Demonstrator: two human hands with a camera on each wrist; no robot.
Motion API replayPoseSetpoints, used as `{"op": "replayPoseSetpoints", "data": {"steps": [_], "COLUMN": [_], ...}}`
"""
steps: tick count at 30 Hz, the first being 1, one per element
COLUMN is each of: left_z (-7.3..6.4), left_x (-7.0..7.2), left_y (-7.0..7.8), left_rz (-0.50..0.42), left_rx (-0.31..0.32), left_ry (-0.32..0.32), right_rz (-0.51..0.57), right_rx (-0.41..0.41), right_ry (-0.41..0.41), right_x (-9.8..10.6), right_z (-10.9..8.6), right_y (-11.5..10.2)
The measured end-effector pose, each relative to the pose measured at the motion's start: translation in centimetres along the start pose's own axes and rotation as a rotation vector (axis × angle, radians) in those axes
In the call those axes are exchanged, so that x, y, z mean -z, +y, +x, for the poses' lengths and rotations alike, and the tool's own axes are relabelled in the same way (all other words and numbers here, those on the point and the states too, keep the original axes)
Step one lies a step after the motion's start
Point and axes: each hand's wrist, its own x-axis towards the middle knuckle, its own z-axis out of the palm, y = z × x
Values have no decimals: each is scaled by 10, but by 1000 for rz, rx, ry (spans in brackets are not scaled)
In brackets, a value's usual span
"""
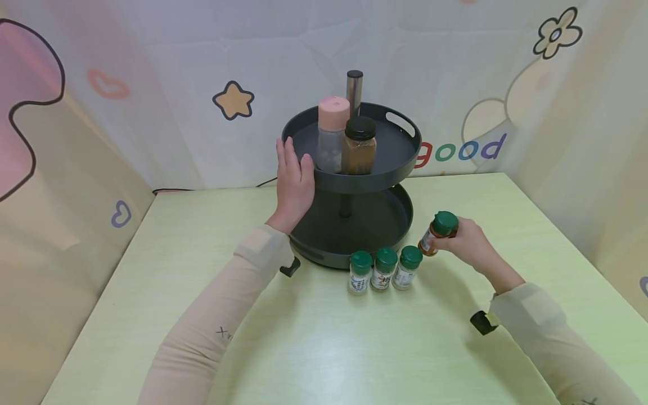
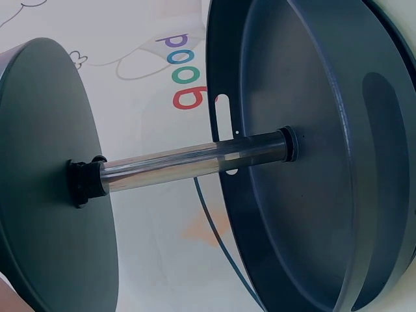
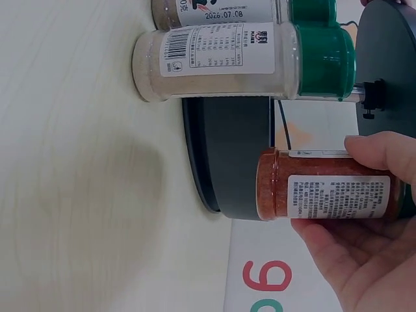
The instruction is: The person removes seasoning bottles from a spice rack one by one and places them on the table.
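The right hand (image 1: 471, 242) pinches the red spice jar (image 3: 338, 195), tipped toward one o'clock, bottom tray (image 1: 329, 239) at nine. The left hand (image 1: 295, 181), fingers straight, touches the top tray (image 1: 395, 149).

Bright light casts shadows (image 1: 455, 288) — soft-edged — across the table (image 1: 364, 354).

Smooth matt tray (image 1: 364, 181), shiny metal post (image 2: 188, 161)

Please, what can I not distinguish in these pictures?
Right wrist view: the held jar, its cap mostly hidden by the right hand and edge.
Head view: print on three standing jars, too small.
Head view: where the metal post meets the upper tray, behind the brown jar.
Left wrist view: the left hand, mostly beyond the edge.
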Motion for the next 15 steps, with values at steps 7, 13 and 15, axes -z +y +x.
{"op": "replayPoseSetpoints", "data": {"steps": [7,13,15], "left_z": [-1,-1,0], "left_x": [1,1,1], "left_y": [1,2,1], "left_rz": [6,4,4], "left_rx": [5,14,14], "left_ry": [-2,-5,-4], "right_rz": [-10,-17,-13], "right_rx": [2,28,34], "right_ry": [-21,-35,-44], "right_x": [-3,-7,-7], "right_z": [-1,-2,-2], "right_y": [4,13,15]}}
